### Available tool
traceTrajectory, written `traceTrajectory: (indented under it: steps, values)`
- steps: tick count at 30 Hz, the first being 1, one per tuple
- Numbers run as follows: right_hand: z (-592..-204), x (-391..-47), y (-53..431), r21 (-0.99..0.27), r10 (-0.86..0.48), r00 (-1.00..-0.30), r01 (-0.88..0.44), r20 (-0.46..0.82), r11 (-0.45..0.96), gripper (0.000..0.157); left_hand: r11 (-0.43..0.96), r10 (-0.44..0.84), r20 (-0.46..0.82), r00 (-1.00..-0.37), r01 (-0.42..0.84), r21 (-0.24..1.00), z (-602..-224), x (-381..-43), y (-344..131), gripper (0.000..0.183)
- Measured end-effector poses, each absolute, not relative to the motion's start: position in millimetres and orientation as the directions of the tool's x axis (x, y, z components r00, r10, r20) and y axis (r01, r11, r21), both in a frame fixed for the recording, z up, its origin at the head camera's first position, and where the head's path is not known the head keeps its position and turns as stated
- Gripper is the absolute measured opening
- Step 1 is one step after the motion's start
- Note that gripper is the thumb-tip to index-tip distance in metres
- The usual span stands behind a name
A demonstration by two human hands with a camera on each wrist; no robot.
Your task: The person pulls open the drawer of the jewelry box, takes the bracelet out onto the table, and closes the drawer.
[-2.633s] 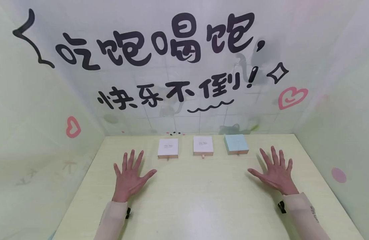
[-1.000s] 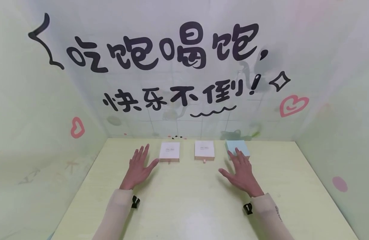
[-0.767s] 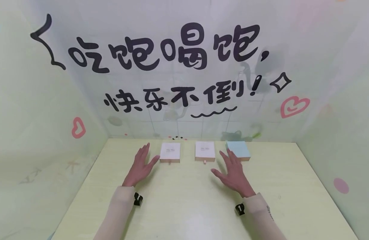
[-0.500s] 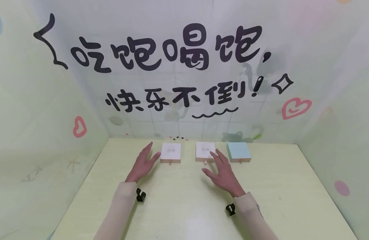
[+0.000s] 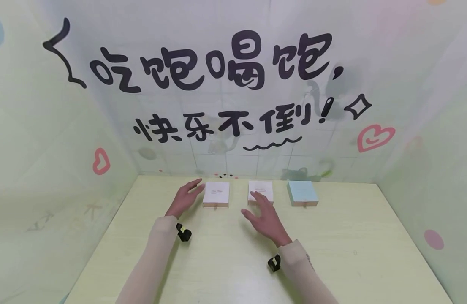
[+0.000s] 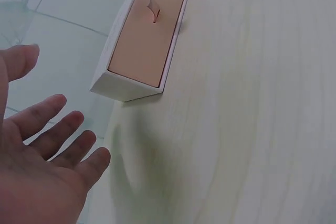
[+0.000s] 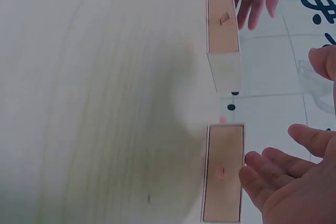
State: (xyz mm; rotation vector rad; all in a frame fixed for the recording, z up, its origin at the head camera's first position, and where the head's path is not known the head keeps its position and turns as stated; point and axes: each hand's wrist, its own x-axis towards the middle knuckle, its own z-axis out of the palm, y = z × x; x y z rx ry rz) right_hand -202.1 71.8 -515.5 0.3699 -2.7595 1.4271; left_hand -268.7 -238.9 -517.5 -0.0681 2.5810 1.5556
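Three flat square drawer boxes stand in a row at the back of the table. The left white box has a tan drawer front with a small pull tab. My left hand is just left of this box, its fingers loosely bent with nothing in them. My right hand reaches in front of the middle white box and hides part of it in the head view. Its fingers are spread and hold nothing; whether they touch the box I cannot tell. On the right sits the light blue box.
The pale wooden table runs up to a back wall sheet printed with large black characters. Printed sheets also form the left side wall and right side wall. A black wrist camera is worn on the left wrist, another on the right.
My right hand has swept left, from beyond the blue box to the middle white box. My left hand has moved forward and inward to the left white box. The boxes stay put.
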Motion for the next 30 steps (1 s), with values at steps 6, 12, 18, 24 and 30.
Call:
traceTrajectory:
  steps: [6,12,18,24,30]
  values:
    - [-519,-204,55,-0.815,-0.181,-0.968,-0.246,0.175,0.526,0.059,0.436,0.035,-0.148,-0.988,-0.118,0.892,-521,-286,-235,0.053]
    - [-520,-204,39,-0.847,-0.172,-0.973,-0.217,0.151,0.485,0.055,0.422,0.043,-0.155,-0.987,-0.123,0.898,-525,-295,-232,0.046]
    - [-524,-211,22,-0.895,-0.181,-0.979,-0.164,0.095,0.416,0.055,0.426,0.031,-0.165,-0.986,-0.136,0.894,-526,-299,-228,0.042]
    - [-535,-221,8,-0.904,-0.161,-0.984,-0.134,0.074,0.406,0.048,0.410,0.002,-0.179,-0.984,-0.163,0.898,-529,-303,-224,0.040]
    - [-541,-228,-4,-0.901,-0.078,-0.993,-0.117,0.093,0.419,0.039,0.392,-0.033,-0.194,-0.980,-0.191,0.900,-528,-304,-219,0.039]
